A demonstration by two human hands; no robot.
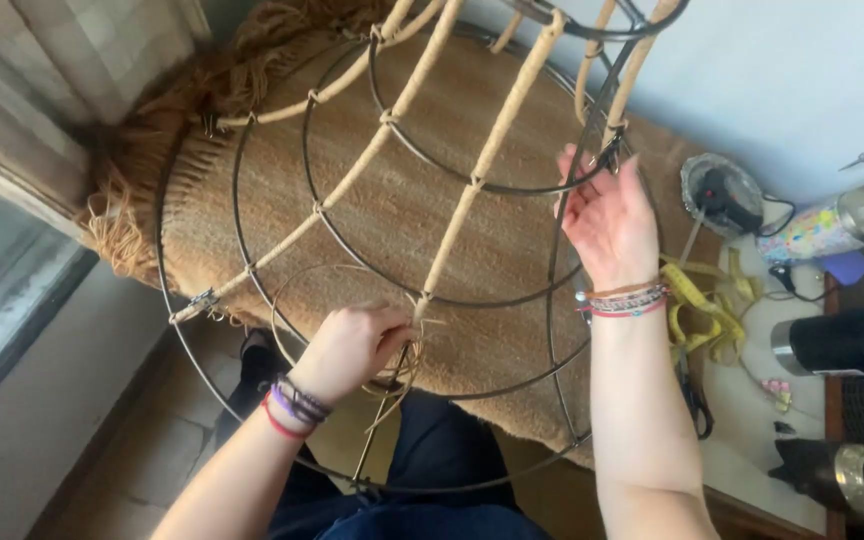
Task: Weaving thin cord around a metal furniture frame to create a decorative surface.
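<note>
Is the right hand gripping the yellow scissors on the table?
No, the right hand holds the dark wire frame; the yellow scissors lie untouched beside it.

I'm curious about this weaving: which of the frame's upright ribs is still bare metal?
The dark bare metal rib by the right hand; the other ribs, like the tan cane-wrapped rib above the left hand, are covered.

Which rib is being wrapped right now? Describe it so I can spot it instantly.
Find the big dark wire frame lying over the tan woven mat. Several cane-wrapped ribs fan down across its rings; take the one ending at the left hand. Unlike its neighbours, loose cane strands curl from its lower end.
</note>
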